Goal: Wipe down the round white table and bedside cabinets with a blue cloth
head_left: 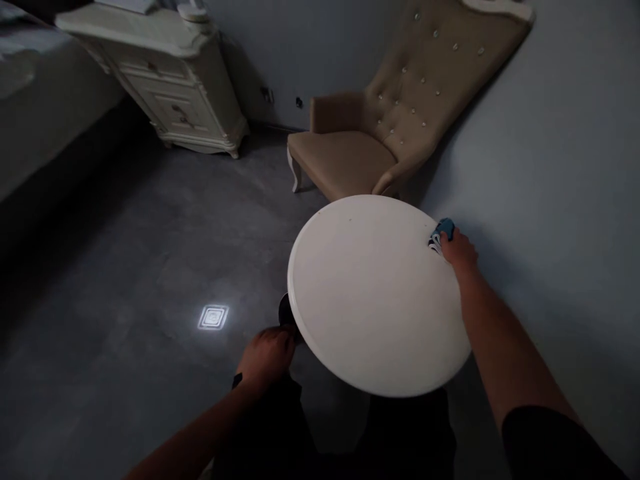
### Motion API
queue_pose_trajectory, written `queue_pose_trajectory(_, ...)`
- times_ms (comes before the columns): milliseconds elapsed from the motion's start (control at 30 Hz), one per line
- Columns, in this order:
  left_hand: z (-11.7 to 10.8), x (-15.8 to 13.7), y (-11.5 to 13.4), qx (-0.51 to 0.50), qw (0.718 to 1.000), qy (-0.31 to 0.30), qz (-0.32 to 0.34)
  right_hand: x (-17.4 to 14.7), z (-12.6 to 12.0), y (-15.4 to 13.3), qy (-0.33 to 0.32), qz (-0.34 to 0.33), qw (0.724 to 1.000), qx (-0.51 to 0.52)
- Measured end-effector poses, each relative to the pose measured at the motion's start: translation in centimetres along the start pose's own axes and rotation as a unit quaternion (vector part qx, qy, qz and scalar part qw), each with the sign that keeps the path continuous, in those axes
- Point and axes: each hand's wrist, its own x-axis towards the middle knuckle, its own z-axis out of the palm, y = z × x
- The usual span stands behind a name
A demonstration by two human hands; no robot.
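Observation:
My right hand (459,248) grips a folded blue cloth (445,229) with white and dark stripes along its folded edge. It presses the cloth against the far right rim of a round white table (375,293). Off the table's lower left edge, above my dark-clothed leg, is my left hand (269,352). Its fingers are curled and dim, and whatever they may hold is hidden. A dark rounded shape (285,311), which I cannot make out, shows just beyond them beside the table rim.
A tan tufted armchair (350,157) stands right behind the table. At the back left is a white nightstand (175,100) next to a bed (55,113). A bright square light patch (213,317) lies on the grey floor. The wall (565,187) runs close along the right.

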Motion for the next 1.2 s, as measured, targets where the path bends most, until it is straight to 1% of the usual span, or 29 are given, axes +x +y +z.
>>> queue_pose_trajectory(67,-0.4,0.1,-0.2,-0.007,1.0,0.005,0.006,2.5,-0.3,-4.0,-0.012,0.005,1.0,0.008)
queue_pose_trajectory(100,-0.5,0.2,-0.3,-0.015,1.0,0.009,0.007,3.5,-0.4,-6.4,-0.016,0.005,1.0,0.019)
queue_pose_trajectory(133,-0.6,0.2,-0.4,-0.024,1.0,0.012,0.006,4.3,-0.6,-9.0,-0.021,-0.008,0.999,0.025)
queue_pose_trajectory(200,-0.6,0.3,-0.8,-0.035,0.999,0.016,-0.004,4.9,-0.8,-14.9,-0.034,-0.058,0.997,0.033)
queue_pose_trajectory(267,-0.6,0.4,-1.2,-0.036,0.999,0.011,-0.012,4.3,-1.2,-21.1,-0.046,-0.126,0.99,0.037)
queue_pose_trajectory(367,-0.5,0.3,-1.4,-0.048,0.999,0.009,-0.02,1.0,-2.0,-29.7,-0.055,-0.22,0.972,0.053)
queue_pose_trajectory(433,-0.5,0.2,-1.4,-0.054,0.998,0.007,-0.027,-2.2,-2.6,-34.2,-0.059,-0.276,0.957,0.071)
queue_pose_trajectory(500,-0.4,0.1,-1.2,-0.052,0.998,0.003,-0.036,-6.1,-3.1,-37.3,-0.064,-0.326,0.939,0.085)
queue_pose_trajectory(533,-0.4,0.0,-1.1,-0.048,0.998,0.002,-0.038,-8.1,-3.3,-38.2,-0.067,-0.348,0.931,0.09)
queue_pose_trajectory(600,-0.3,-0.2,-0.7,-0.033,0.999,0.005,-0.04,-12.5,-3.6,-39.0,-0.08,-0.391,0.912,0.093)
queue_pose_trajectory(667,-0.4,-0.4,-0.3,-0.011,0.999,0.008,-0.047,-17.2,-3.8,-38.3,-0.096,-0.437,0.89,0.093)
queue_pose_trajectory(700,-0.4,-0.6,-0.1,-0.001,0.998,0.01,-0.055,-19.7,-3.8,-37.5,-0.101,-0.462,0.876,0.093)
queue_pose_trajectory(767,-0.4,-1.0,0.1,0.013,0.997,0.014,-0.069,-24.7,-3.9,-34.8,-0.107,-0.509,0.849,0.096)
queue_pose_trajectory(833,-0.3,-1.5,0.2,0.018,0.997,0.016,-0.07,-29.7,-3.7,-30.9,-0.11,-0.539,0.829,0.103)
queue_pose_trajectory(933,0.1,-2.1,-0.2,0.017,0.999,0.008,-0.03,-36.8,-2.7,-23.3,-0.116,-0.552,0.818,0.114)
queue_pose_trajectory(1000,0.6,-2.3,-0.4,0.016,1.0,0.01,-0.017,-40.7,-1.3,-17.6,-0.11,-0.545,0.823,0.114)
queue_pose_trajectory(1067,1.1,-2.4,-0.6,0.021,0.999,0.025,-0.033,-43.6,0.3,-12.0,-0.094,-0.522,0.841,0.107)
queue_pose_trajectory(1133,1.6,-2.5,-0.6,0.028,0.998,0.034,-0.044,-45.2,1.9,-6.8,-0.071,-0.479,0.87,0.096)
queue_pose_trajectory(1200,1.9,-2.5,-0.4,0.037,0.998,0.035,-0.035,-45.4,3.1,-2.1,-0.044,-0.42,0.903,0.082)
